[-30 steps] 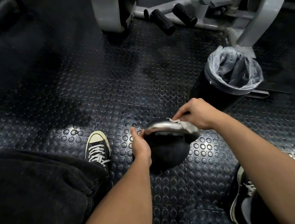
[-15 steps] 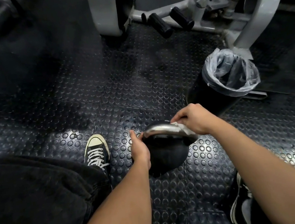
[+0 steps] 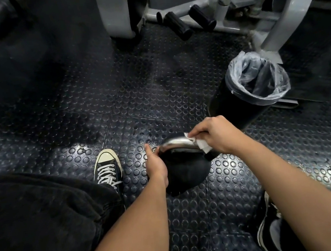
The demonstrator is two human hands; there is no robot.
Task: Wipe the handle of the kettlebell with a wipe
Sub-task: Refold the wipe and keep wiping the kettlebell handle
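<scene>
Wipe (image 3: 201, 146) slid right, under right-hand grip (image 3: 213, 135)

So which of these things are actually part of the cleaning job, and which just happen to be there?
Part of the job:
kettlebell, steadied by the left hand
its shiny handle
white wipe, gripped on the handle by the right hand

Just there:
lined bin
grey gym machine with black foot pegs
studded rubber floor
</scene>
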